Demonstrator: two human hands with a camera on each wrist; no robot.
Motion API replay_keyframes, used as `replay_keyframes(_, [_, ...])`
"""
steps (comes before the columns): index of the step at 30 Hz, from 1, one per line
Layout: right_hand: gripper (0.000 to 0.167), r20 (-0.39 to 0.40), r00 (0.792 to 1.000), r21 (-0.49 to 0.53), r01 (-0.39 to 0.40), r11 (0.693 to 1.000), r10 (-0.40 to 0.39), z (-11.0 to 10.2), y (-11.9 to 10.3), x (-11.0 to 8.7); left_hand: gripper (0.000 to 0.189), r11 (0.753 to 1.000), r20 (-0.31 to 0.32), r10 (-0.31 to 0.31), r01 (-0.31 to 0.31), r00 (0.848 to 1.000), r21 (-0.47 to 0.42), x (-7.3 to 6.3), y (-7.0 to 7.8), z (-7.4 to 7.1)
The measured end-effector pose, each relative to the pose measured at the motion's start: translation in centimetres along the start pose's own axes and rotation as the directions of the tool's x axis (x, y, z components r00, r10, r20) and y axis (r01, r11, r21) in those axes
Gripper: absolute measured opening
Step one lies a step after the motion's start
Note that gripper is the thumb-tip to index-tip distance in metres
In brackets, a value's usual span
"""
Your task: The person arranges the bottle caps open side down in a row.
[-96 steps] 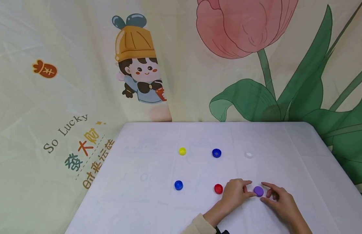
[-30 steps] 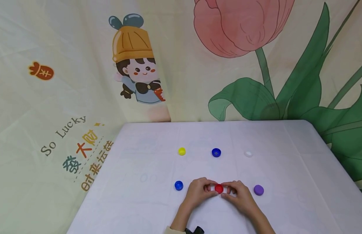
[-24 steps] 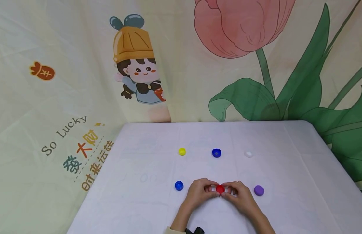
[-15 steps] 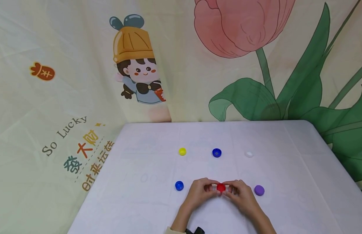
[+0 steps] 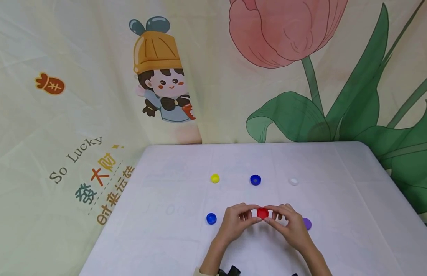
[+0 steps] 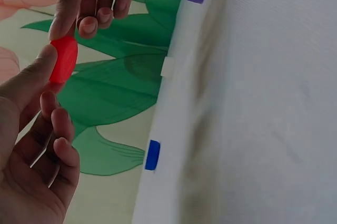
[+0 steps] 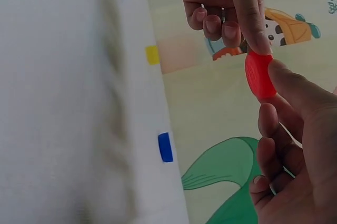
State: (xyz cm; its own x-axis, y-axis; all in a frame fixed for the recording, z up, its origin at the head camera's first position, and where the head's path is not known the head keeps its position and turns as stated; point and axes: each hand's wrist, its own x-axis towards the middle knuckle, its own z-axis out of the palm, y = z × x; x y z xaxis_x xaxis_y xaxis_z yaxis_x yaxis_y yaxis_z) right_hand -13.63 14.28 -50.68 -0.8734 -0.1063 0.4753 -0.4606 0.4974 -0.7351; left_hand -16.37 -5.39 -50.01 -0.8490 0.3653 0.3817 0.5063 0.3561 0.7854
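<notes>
Thumb and index fingertips of my left hand (image 5: 234,222) pinch one side of a red bottle cap (image 5: 262,213). My right hand (image 5: 292,228) pinches its other side the same way. The head view shows the cap's hollow side. Both wrist views show the red cap (image 6: 64,61) (image 7: 259,76) edge-on, raised above the white tabletop. The other fingers of each hand are curled loosely. Beside the right hand lies a purple cap (image 5: 307,224), partly hidden by it. To the left of the left hand is a blue cap (image 5: 211,219).
Farther back on the white table (image 5: 172,165) lie a yellow cap (image 5: 215,178), a dark blue cap (image 5: 255,180) and a whitish see-through cap (image 5: 294,181), spaced apart in a row. Behind the table's far edge hangs a printed cloth (image 5: 220,96).
From the purple cap, both hands have come left to the red cap, gripped it and raised it off the table. The purple cap stays at the right. The other caps have not moved.
</notes>
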Motion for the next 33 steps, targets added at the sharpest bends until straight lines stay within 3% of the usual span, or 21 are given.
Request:
replay_keyframes(10, [0.033, -0.038, 0.992, 0.001, 0.124, 0.992, -0.124, -2.1, -2.9, 0.9, 0.027, 0.993, -0.050, 0.112, -0.113, 0.992, -0.019, 0.5, 3.5, -1.6])
replay_keyframes(20, [0.035, -0.092, 0.969, 0.039, 0.234, 0.972, -0.229, -3.5, -6.1, 1.5, 0.027, 0.992, -0.061, 0.120, -0.123, 0.991, -0.038, 0.6, 4.9, -1.9])
replay_keyframes(24, [0.036, -0.109, 0.960, 0.039, 0.262, 0.964, -0.256, -3.8, -7.2, 1.7, 0.029, 0.987, -0.062, 0.128, -0.133, 0.990, -0.088, 0.6, 6.6, -2.4])
replay_keyframes(26, [0.037, -0.119, 0.955, 0.042, 0.278, 0.960, -0.272, -3.8, -7.3, 1.8, 0.028, 0.990, -0.045, 0.062, -0.067, 0.997, -0.124, 0.7, 7.7, -2.9])
replay_keyframes(28, [0.038, -0.121, 0.954, 0.042, 0.280, 0.959, -0.273, -3.8, -7.3, 1.8, 0.024, 0.983, -0.019, -0.055, 0.050, 0.998, -0.176, 0.6, 8.4, -3.2])
replay_keyframes(31, [0.038, -0.122, 0.955, 0.041, 0.276, 0.960, -0.270, -3.8, -7.3, 1.7, 0.018, 0.939, 0.043, -0.240, 0.243, 0.970, -0.244, 0.6, 7.3, -2.8])
replay_keyframes(33, [0.038, -0.116, 0.958, 0.033, 0.266, 0.963, -0.261, -3.7, -7.1, 1.6, 0.017, 0.903, 0.085, -0.308, 0.320, 0.947, -0.288, 0.6, 6.2, -2.5])
